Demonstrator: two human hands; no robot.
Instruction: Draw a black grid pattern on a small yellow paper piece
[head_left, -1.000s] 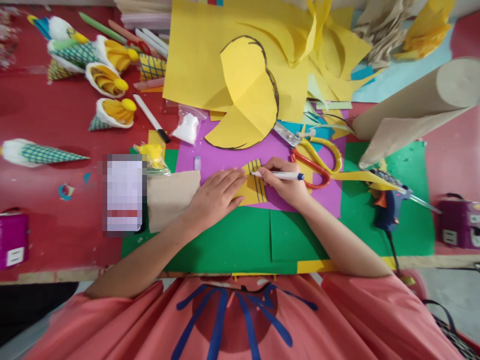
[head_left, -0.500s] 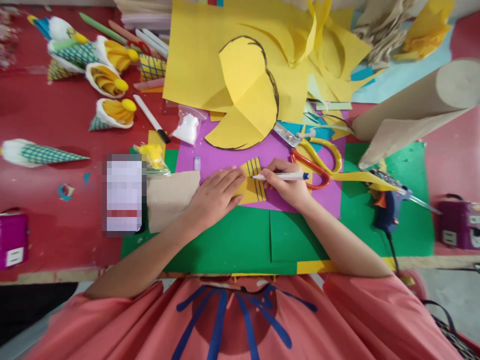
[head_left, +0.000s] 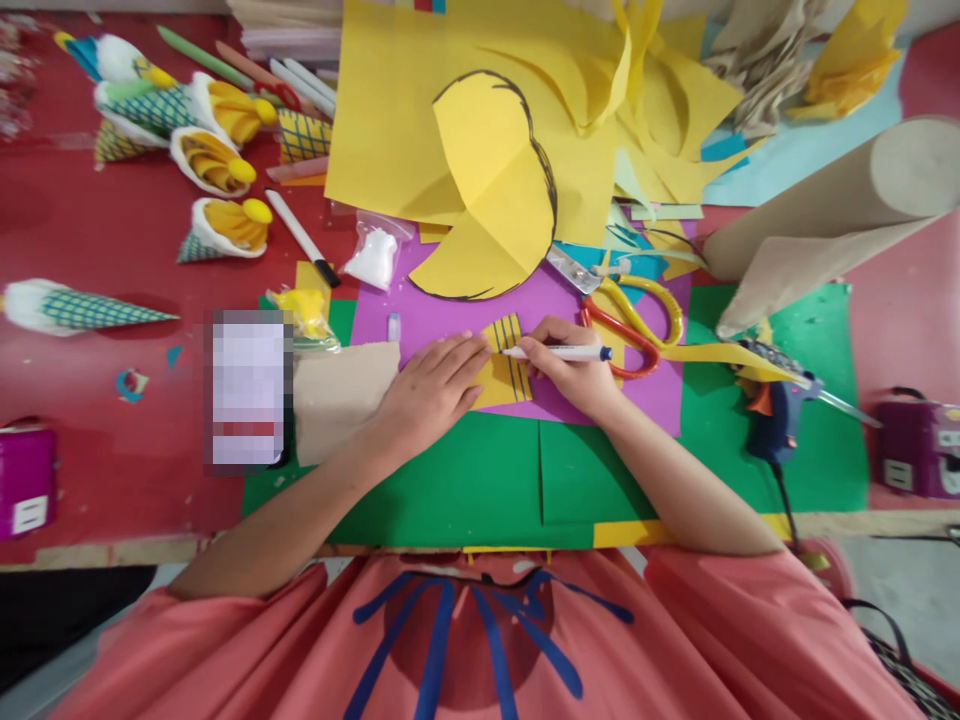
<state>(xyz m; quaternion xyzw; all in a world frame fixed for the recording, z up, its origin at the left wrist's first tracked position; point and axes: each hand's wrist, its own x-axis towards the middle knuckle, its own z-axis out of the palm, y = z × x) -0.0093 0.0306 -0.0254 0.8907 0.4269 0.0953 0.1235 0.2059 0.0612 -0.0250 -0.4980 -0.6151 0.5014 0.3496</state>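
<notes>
My left hand (head_left: 431,392) lies flat, fingers stretched, pressing down a small yellow paper piece (head_left: 504,372) with dark stripes drawn on it. My right hand (head_left: 574,378) is closed around a white marker (head_left: 559,352) with a blue cap end, its tip touching the striped yellow piece. The piece rests on a purple sheet (head_left: 450,315), which lies over green paper (head_left: 480,480).
Red-and-yellow scissors (head_left: 634,325) lie just right of my hand, a blue glue gun (head_left: 776,405) farther right. Large yellow sheets (head_left: 397,110) and a brown paper roll (head_left: 832,205) fill the back. Paper cones (head_left: 217,160) and a marker (head_left: 304,238) sit on the red table (head_left: 97,230) at left.
The marker tip has shifted slightly back and forth over the striped piece; my left hand has stayed in place.
</notes>
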